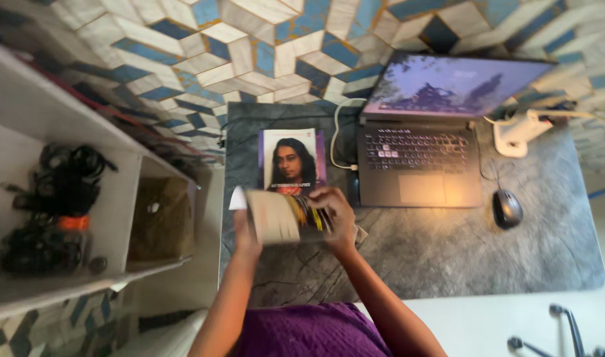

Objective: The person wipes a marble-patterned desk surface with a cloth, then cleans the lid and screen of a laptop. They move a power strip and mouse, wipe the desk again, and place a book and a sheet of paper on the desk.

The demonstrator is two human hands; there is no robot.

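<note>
Both of my hands hold a thick paperback book above the near left part of the dark desk. My left hand grips its left edge, where the cream page block shows. My right hand clasps the right side, fingers over the colourful cover. The book is blurred. Just behind it on the desk lies another book with a portrait on its cover, partly covered by the held one.
An open laptop stands at the back of the desk, a cable looping from its left side. A black mouse lies to its right, a white device behind that. White shelves with black cables stand at left.
</note>
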